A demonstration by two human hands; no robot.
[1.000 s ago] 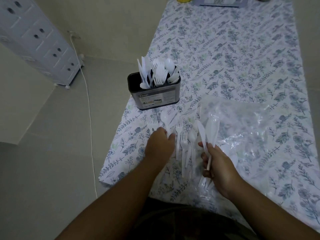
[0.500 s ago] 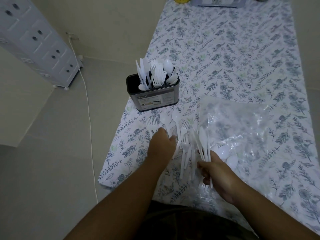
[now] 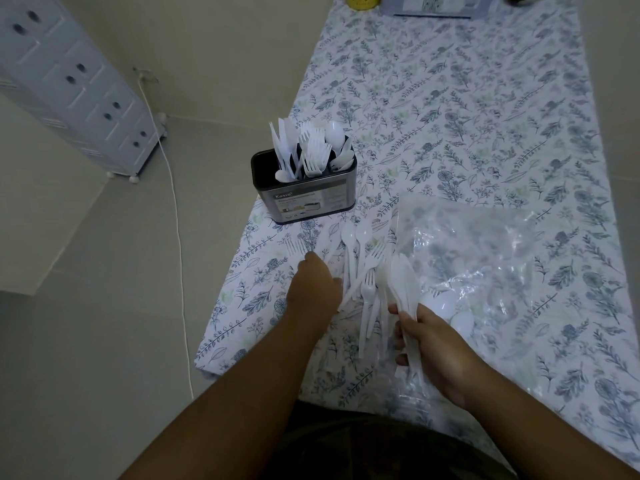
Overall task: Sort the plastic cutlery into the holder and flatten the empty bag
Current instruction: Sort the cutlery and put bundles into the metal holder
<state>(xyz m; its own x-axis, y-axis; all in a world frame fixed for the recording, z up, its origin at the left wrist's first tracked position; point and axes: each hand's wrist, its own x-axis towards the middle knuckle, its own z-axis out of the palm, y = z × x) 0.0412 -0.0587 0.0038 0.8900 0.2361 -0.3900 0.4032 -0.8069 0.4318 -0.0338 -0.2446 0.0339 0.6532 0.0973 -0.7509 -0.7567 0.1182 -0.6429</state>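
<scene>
A dark metal holder stands near the table's left edge with white knives, forks and spoons upright in it. Loose white forks and spoons lie on the cloth in front of it. My left hand rests palm down on the left part of this pile; whether it grips a piece is hidden. My right hand is shut on a bundle of white knives, blades pointing away. A clear plastic bag lies crumpled to the right, with a few spoons at its near edge.
The table carries a floral cloth. A yellow object and a flat packet sit at the far end. Left of the table are bare floor, a white cable and a white drawer unit.
My right hand has gathered more knives into its bundle and shifted slightly nearer. My left hand stayed on the loose pile, nudging the forks and spoons.
</scene>
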